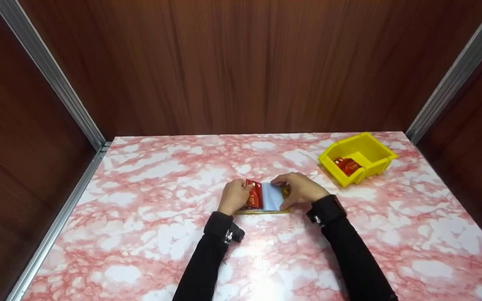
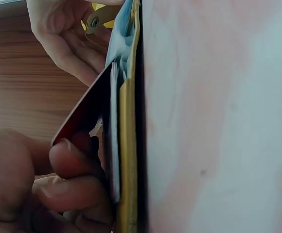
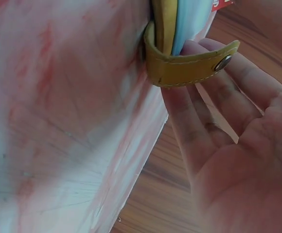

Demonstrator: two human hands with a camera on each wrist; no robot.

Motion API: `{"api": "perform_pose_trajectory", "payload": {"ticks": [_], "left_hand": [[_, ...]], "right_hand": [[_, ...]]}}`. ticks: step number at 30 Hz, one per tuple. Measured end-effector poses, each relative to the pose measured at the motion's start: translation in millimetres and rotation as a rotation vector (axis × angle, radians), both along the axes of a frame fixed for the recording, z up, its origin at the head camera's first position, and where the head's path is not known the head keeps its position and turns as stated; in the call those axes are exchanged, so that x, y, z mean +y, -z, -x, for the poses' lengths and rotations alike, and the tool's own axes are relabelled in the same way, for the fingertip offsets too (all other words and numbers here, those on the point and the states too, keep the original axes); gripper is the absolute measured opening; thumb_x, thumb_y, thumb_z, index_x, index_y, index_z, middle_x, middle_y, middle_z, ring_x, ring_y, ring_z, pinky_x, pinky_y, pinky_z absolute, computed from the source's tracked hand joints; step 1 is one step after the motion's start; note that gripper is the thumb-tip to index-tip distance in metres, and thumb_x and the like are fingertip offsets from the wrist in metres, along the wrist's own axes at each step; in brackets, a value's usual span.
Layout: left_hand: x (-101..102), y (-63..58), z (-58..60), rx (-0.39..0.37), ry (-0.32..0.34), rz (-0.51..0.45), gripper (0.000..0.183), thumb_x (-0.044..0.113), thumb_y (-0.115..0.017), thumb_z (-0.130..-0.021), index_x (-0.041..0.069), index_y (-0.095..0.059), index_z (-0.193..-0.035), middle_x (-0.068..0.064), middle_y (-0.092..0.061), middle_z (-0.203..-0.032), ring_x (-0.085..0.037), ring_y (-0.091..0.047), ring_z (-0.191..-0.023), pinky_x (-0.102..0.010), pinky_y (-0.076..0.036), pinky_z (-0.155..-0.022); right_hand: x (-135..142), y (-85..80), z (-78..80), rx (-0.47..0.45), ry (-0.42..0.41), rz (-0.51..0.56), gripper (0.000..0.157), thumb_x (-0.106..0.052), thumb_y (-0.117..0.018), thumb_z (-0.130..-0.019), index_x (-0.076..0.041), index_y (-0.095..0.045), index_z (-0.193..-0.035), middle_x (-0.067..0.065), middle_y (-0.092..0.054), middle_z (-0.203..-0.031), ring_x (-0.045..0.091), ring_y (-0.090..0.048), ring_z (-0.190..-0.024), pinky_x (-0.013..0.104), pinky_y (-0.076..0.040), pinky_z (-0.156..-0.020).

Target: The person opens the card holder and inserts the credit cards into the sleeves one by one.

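Observation:
On the table lies an unfolded yellow card holder (image 1: 266, 212) with clear bluish plastic sleeves (image 1: 272, 196). My left hand (image 1: 234, 196) pinches a red VIP card (image 1: 255, 196) at its left side, above the holder's left half. Seen from the left wrist, the card (image 2: 85, 108) tilts up, its far edge against the sleeves; whether it sits in a pocket I cannot tell. My right hand (image 1: 301, 189) holds the sleeves' right side between thumb and fingers. In the right wrist view, a yellow strap (image 3: 185, 68) with a metal snap curls up beside those fingers.
A yellow plastic bin (image 1: 358, 159) stands at the back right of the pink-and-white marbled table (image 1: 161, 234). More red VIP cards (image 1: 348, 166) lie inside it. Brown wood-grain panels (image 1: 241, 67) enclose the back and both sides, with metal rails (image 1: 57, 71) at the corners.

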State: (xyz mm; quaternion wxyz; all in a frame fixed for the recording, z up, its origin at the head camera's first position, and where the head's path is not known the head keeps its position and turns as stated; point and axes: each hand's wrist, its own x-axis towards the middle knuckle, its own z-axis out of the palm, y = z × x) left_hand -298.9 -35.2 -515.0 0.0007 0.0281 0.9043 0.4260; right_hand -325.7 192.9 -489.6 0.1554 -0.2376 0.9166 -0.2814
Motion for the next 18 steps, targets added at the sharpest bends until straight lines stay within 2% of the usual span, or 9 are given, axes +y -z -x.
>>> {"api": "perform_pose_trajectory", "payload": {"ticks": [4,8,13,16,18], "left_hand": [[3,1.9,-0.3,-0.042,0.003,-0.077,0.039,0.018,-0.067,-0.101,0.014,-0.049,-0.066,0.005,-0.052,-0.057,-0.005,-0.051,-0.045,-0.018,-0.040,-0.045],[8,3.4,-2.0,-0.057,0.020,-0.135,0.039,0.016,-0.071,-0.098,0.013,-0.050,-0.066,0.004,-0.054,-0.047,-0.002,-0.047,-0.033,-0.017,-0.039,-0.035],[13,3.1,-4.7,-0.008,0.037,-0.072,0.029,0.021,-0.080,-0.092,0.006,-0.058,-0.081,0.000,-0.062,-0.053,0.002,-0.046,-0.034,-0.017,-0.045,-0.045],[15,1.5,-5.5,-0.018,0.043,-0.075,0.032,0.022,-0.082,-0.091,0.002,-0.057,-0.092,-0.003,-0.066,-0.059,0.001,-0.048,-0.035,-0.017,-0.045,-0.048],[16,0.5,-5.5,-0.033,0.055,-0.097,0.030,0.020,-0.080,-0.092,0.002,-0.056,-0.092,-0.003,-0.067,-0.061,0.001,-0.050,-0.036,-0.017,-0.044,-0.046]], "right_hand": [[1,0.7,0.4,-0.005,-0.001,0.012,0.077,-0.016,-0.099,-0.065,-0.006,-0.068,-0.135,0.014,-0.071,-0.130,0.030,-0.063,-0.121,0.049,-0.047,-0.109],[1,1.7,0.8,0.004,-0.008,0.010,0.076,-0.017,-0.099,-0.066,-0.005,-0.068,-0.134,0.014,-0.071,-0.129,0.030,-0.064,-0.120,0.049,-0.048,-0.109],[1,3.1,1.8,0.007,-0.018,0.015,0.076,-0.016,-0.099,-0.066,-0.004,-0.068,-0.134,0.015,-0.072,-0.127,0.030,-0.064,-0.119,0.049,-0.049,-0.107],[1,3.3,2.0,0.013,-0.020,0.023,0.075,-0.016,-0.099,-0.065,-0.004,-0.068,-0.133,0.015,-0.072,-0.126,0.030,-0.065,-0.118,0.049,-0.050,-0.106],[2,3.3,1.9,0.018,-0.023,0.023,0.075,-0.016,-0.099,-0.065,-0.004,-0.068,-0.133,0.014,-0.073,-0.125,0.030,-0.065,-0.117,0.049,-0.050,-0.106]]}}
